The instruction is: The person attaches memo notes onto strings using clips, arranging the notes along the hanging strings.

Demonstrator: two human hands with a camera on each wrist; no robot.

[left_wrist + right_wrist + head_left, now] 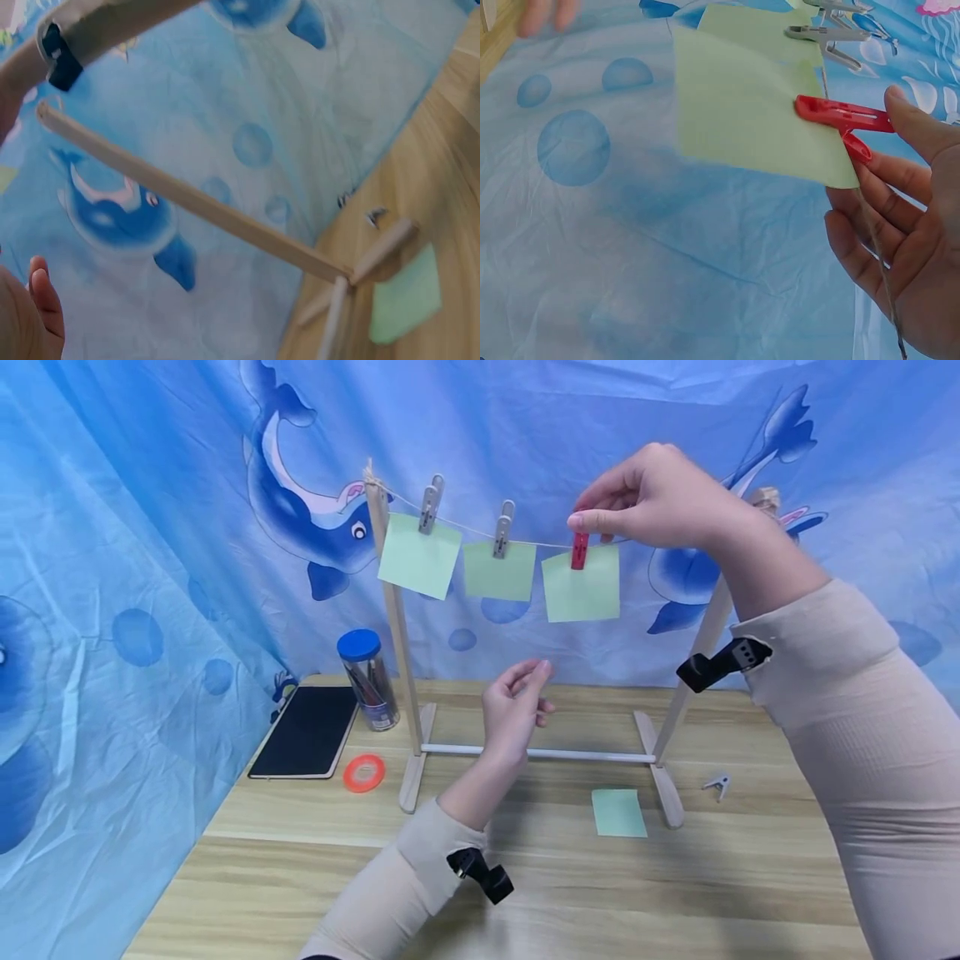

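A red clothespin (pixel 579 552) sits on a pale green paper square (pixel 582 589) at the string. My right hand (pixel 660 497) pinches the clothespin's upper end; in the right wrist view the thumb touches one arm of the red clothespin (pixel 840 114) and fingers lie by the other. Below the hanging papers my left hand (pixel 513 710) is in the air with loosely bent fingers, holding nothing. Two more green squares, the left one (pixel 420 556) and the middle one (pixel 499 575), hang from grey clothespins (pixel 431 506).
The string runs between two wooden posts (pixel 401 643) joined by a white rod (pixel 585 755). A loose green square (pixel 618 813) and a small grey clothespin (pixel 718 785) lie at the right. Left stand a blue-lidded jar (pixel 371 685), black notebook (pixel 306 731) and orange tape roll (pixel 364 773).
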